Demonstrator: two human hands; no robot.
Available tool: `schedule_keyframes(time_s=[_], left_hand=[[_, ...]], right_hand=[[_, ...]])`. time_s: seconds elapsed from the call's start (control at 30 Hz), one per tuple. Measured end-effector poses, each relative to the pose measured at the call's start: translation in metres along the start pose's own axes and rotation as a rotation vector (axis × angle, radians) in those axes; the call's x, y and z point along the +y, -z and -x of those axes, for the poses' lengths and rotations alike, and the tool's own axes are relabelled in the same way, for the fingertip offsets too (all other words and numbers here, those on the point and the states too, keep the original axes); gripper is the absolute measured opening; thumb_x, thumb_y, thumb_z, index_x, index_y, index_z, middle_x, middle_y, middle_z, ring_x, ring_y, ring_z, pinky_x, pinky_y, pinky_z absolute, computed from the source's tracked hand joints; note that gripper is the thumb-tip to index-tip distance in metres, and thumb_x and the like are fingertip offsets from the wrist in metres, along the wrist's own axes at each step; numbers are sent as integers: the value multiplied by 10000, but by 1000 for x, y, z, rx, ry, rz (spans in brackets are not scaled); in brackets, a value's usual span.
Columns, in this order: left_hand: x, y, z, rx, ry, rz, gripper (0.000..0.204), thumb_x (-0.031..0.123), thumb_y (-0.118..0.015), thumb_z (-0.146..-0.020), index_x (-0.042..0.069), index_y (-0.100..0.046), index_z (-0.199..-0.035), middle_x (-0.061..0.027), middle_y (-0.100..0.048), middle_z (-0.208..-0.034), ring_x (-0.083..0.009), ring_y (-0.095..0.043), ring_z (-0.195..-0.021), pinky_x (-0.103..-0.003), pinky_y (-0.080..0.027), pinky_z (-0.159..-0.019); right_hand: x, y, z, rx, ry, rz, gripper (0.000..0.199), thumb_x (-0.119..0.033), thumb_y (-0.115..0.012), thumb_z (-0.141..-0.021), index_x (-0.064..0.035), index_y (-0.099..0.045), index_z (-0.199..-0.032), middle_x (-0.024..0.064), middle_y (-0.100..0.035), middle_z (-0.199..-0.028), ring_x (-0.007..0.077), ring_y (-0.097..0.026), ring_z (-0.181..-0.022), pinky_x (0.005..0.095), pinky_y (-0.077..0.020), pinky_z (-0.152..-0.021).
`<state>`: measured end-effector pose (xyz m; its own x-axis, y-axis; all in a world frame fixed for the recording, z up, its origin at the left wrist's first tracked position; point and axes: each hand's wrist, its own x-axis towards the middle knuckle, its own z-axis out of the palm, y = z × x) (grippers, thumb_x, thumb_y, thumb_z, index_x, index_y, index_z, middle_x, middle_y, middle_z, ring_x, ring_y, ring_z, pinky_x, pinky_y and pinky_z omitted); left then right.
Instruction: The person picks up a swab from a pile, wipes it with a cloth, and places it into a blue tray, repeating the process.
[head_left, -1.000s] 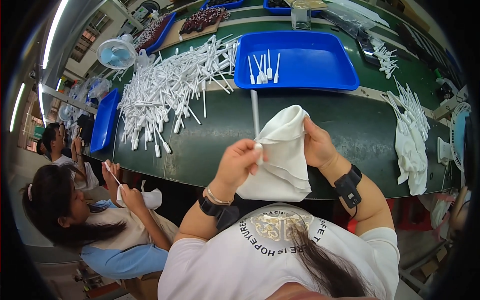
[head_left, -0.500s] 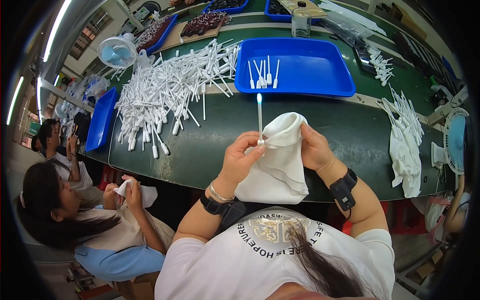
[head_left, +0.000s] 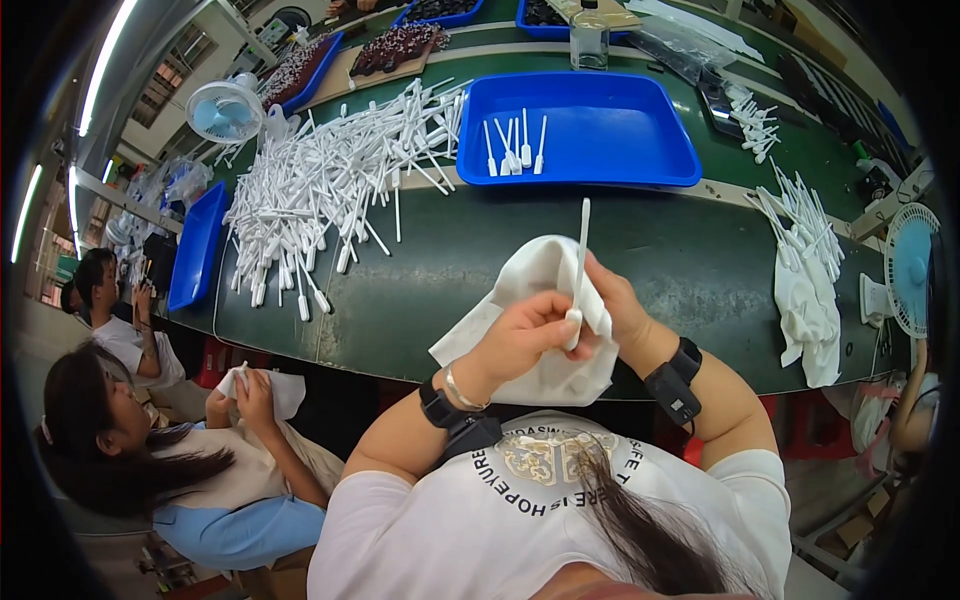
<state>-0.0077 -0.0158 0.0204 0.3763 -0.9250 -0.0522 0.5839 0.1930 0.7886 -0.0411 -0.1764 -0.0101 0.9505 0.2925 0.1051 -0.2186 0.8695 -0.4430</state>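
My left hand (head_left: 528, 330) pinches the thick lower end of a slim white stick (head_left: 583, 245), which stands nearly upright in front of a white cloth. Its tip shows no glow. The white cloth (head_left: 465, 335) is gripped along its right side by my right hand (head_left: 622, 305), whose fingertips are partly hidden behind it. The cloth drapes open around my left hand. Beyond my hands, several similar sticks lie in a blue tray (head_left: 620, 135). A large heap of white sticks (head_left: 330, 180) spreads over the green table to the left.
Farther right, more sticks (head_left: 803, 225) rest on another white cloth (head_left: 810, 325) beside a fan (head_left: 912, 270). A clear bottle (head_left: 589, 40) stands behind the tray. At left, a seated co-worker (head_left: 200, 470) holds a white cloth; a narrow blue tray (head_left: 198, 245) sits at the table edge.
The stick has moved right and toward me, in front of the cloth, along with my left hand. Its tip glowed blue before and now looks plain white. The cloth has spread left.
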Motion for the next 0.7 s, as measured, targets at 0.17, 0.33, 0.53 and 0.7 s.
schedule_keyframes(time_s=[0.17,0.33,0.53,0.7], left_hand=[[6,3,-9,377,-162,-291,168,104,-524,-826,-8,-524,-950,-80,-605,-788,-146,-584,-654,-232,-468,-568],[-7,9,-12,572,-351,-742,117,81,-546,-796,2,-541,-882,-63,-601,-699,-127,-578,-590,-247,-458,-532],[-12,1,-3,484,-490,-1183,102,55,-572,-751,4,-552,-838,-105,-592,-659,-136,-573,-560,-252,-445,-518],[-16,6,3,429,-296,-1177,132,51,-580,-738,7,-554,-860,-122,-594,-685,-157,-584,-575,-258,-450,-530]], right_hand=[[-9,-16,4,-87,0,-55,387,-319,-287,-911,-35,-444,-1124,107,-537,-992,190,-537,-897,316,-431,-807],[20,-25,4,397,87,373,290,-234,-364,-903,-25,-476,-1070,78,-557,-942,146,-543,-866,266,-444,-765],[13,-22,7,418,227,696,239,-183,-416,-890,-16,-477,-1050,52,-550,-957,113,-531,-866,246,-437,-768],[-10,-19,4,392,294,385,244,-198,-434,-887,-18,-480,-1045,45,-550,-955,110,-532,-857,249,-438,-771]])
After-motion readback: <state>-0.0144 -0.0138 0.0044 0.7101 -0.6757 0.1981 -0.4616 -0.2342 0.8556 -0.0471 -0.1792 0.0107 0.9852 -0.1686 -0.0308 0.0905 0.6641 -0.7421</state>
